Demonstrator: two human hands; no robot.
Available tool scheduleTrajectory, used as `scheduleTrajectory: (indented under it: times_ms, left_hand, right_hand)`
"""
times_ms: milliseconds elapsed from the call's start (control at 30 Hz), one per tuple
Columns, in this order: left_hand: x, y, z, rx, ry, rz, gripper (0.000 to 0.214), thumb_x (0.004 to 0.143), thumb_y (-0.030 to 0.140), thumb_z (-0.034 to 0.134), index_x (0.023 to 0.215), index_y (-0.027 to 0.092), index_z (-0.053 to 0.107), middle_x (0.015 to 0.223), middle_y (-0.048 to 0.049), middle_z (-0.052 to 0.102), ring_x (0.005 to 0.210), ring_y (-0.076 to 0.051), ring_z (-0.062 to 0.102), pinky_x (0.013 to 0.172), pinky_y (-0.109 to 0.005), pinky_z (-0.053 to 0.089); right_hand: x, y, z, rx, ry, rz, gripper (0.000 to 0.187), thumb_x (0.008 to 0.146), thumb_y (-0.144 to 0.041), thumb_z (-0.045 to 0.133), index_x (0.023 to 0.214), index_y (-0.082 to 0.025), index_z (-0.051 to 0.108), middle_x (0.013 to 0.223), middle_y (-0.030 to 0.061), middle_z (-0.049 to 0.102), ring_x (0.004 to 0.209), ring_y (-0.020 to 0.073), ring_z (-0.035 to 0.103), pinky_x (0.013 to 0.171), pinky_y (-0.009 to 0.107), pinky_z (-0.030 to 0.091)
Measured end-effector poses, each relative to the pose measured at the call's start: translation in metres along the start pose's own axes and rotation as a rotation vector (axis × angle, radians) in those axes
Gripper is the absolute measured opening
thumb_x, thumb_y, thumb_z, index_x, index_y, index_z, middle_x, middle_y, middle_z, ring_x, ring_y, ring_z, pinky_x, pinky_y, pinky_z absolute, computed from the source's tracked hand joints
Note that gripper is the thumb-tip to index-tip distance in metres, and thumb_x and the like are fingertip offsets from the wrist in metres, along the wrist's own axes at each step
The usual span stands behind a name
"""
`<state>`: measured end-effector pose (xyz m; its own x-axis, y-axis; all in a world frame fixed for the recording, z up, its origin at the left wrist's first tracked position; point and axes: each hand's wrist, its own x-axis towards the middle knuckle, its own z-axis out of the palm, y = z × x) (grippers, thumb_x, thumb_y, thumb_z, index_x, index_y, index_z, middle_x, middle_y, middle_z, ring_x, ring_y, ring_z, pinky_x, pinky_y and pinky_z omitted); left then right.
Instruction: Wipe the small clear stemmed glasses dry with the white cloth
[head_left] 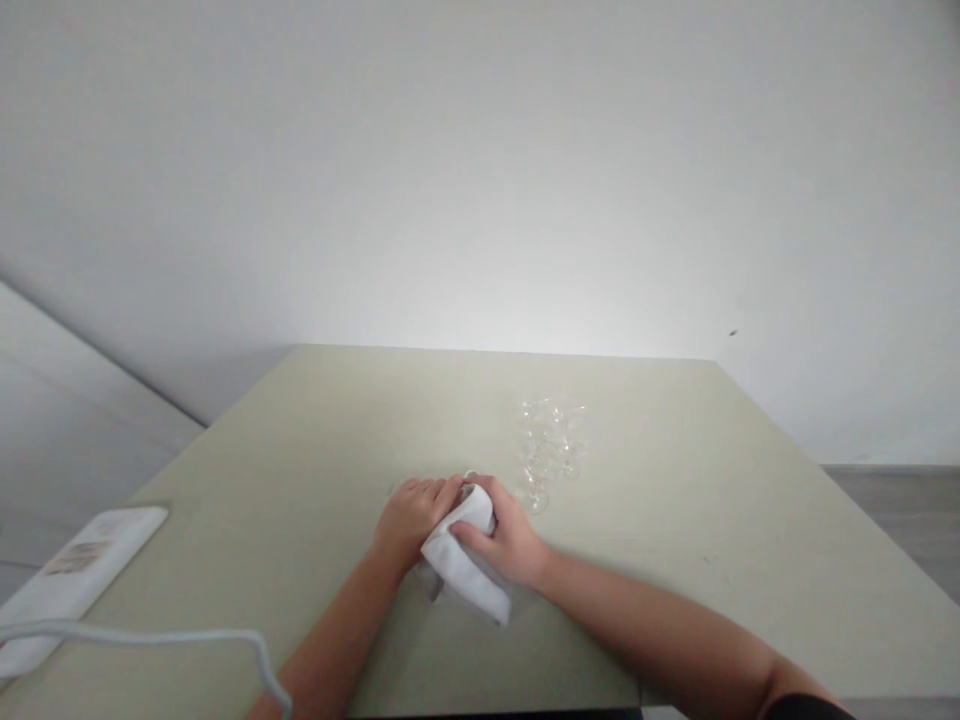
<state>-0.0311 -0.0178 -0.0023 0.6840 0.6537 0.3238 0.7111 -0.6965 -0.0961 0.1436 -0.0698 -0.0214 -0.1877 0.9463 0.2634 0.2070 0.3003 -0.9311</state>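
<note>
In the head view, my right hand [507,538] is closed round a folded white cloth [469,570], with the thumb lying across it. Its lower end hangs loose towards me. My left hand [418,522] presses against the cloth from the other side, fingers curled over. Whatever those fingers hold is mostly hidden; a faint clear curved edge shows beside the knuckles. Just past my right hand stands a cluster of several small clear glass-like pieces [553,440], too faint to make out one by one.
All this is on a pale greenish table [660,480] whose far edge meets a white wall [525,180]. At the left edge lies a white packet [82,565] with a printed picture. A white cable [172,634] crosses the lower left, near my left forearm.
</note>
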Motion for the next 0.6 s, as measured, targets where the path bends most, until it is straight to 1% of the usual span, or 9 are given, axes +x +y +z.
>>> scheduleTrajectory:
  times_ms: [67,133,233,300,333,400,467,533,600]
  left_hand:
    - [0.003,0.000,0.000,-0.001,-0.062,-0.007,0.021,0.092,0.017,0.041,0.097,0.018,0.062,0.070,-0.0048,0.066,0.067,-0.019,0.062,0.064,-0.029,0.042]
    - [0.004,0.002,0.000,0.016,0.004,-0.035,0.022,0.092,0.017,0.040,0.095,0.018,0.062,0.072,-0.0055,0.066,0.069,-0.019,0.062,0.067,-0.031,0.043]
    - [0.003,0.010,0.000,0.082,0.222,-0.027,0.021,0.093,0.021,0.042,0.101,0.017,0.061,0.082,-0.0084,0.067,0.082,-0.023,0.062,0.079,-0.036,0.045]
    - [0.001,0.015,0.000,0.133,0.286,-0.004,0.020,0.092,0.020,0.044,0.103,0.016,0.060,0.085,-0.0089,0.067,0.084,-0.024,0.061,0.083,-0.039,0.043]
    - [0.001,0.016,0.000,0.147,0.279,0.003,0.018,0.092,0.018,0.044,0.101,0.016,0.060,0.084,-0.0083,0.066,0.083,-0.023,0.061,0.081,-0.038,0.043]
    - [0.000,0.014,0.001,0.133,0.215,-0.013,0.016,0.091,0.015,0.045,0.096,0.017,0.060,0.077,-0.0060,0.066,0.075,-0.021,0.061,0.072,-0.034,0.043]
    - [0.001,0.009,0.002,0.078,0.126,-0.022,0.014,0.091,0.017,0.045,0.092,0.018,0.059,0.070,-0.0032,0.065,0.066,-0.019,0.060,0.063,-0.031,0.041]
    - [0.001,0.006,0.002,0.036,0.078,-0.012,0.014,0.091,0.018,0.045,0.087,0.018,0.058,0.065,-0.0016,0.063,0.061,-0.018,0.058,0.060,-0.031,0.039]
    - [0.001,0.007,0.000,0.052,0.122,-0.033,0.016,0.091,0.018,0.044,0.083,0.018,0.058,0.066,-0.0027,0.063,0.063,-0.019,0.058,0.062,-0.032,0.039]
  right_hand:
    - [0.000,-0.005,-0.001,-0.135,-0.030,-0.075,0.059,0.075,-0.034,0.071,0.128,-0.024,0.047,0.117,0.0083,0.052,0.106,0.0220,0.053,0.094,0.035,0.042]
    - [0.001,-0.005,-0.001,-0.158,-0.014,-0.092,0.060,0.073,-0.034,0.072,0.127,-0.024,0.049,0.117,0.0085,0.052,0.106,0.0224,0.053,0.093,0.035,0.043]
    - [0.007,0.000,0.003,0.038,0.088,0.069,0.039,0.083,-0.041,0.060,0.114,-0.021,0.052,0.096,0.0037,0.058,0.088,0.0185,0.057,0.080,0.032,0.048]
    - [0.009,0.003,0.004,0.198,0.129,0.173,0.028,0.091,-0.042,0.047,0.104,-0.019,0.054,0.083,0.0011,0.059,0.076,0.0161,0.056,0.070,0.029,0.049]
    - [0.010,0.004,0.003,0.240,0.129,0.180,0.026,0.092,-0.041,0.044,0.100,-0.018,0.055,0.081,0.0010,0.059,0.075,0.0159,0.056,0.068,0.029,0.049]
    - [0.008,0.001,0.001,0.161,0.074,0.075,0.023,0.085,-0.034,0.057,0.100,-0.018,0.057,0.084,0.0018,0.060,0.079,0.0178,0.057,0.072,0.030,0.049]
    - [0.005,-0.003,-0.002,-0.050,0.032,-0.036,0.039,0.079,-0.029,0.064,0.116,-0.021,0.055,0.104,0.0051,0.060,0.093,0.0208,0.057,0.084,0.034,0.048]
    - [0.001,-0.007,-0.002,-0.187,0.023,-0.087,0.054,0.074,-0.030,0.069,0.125,-0.024,0.051,0.117,0.0079,0.054,0.101,0.0223,0.056,0.090,0.037,0.047]
    - [0.000,-0.007,0.001,-0.172,0.033,-0.062,0.061,0.071,-0.035,0.073,0.126,-0.024,0.050,0.118,0.0084,0.054,0.103,0.0224,0.056,0.091,0.037,0.046]
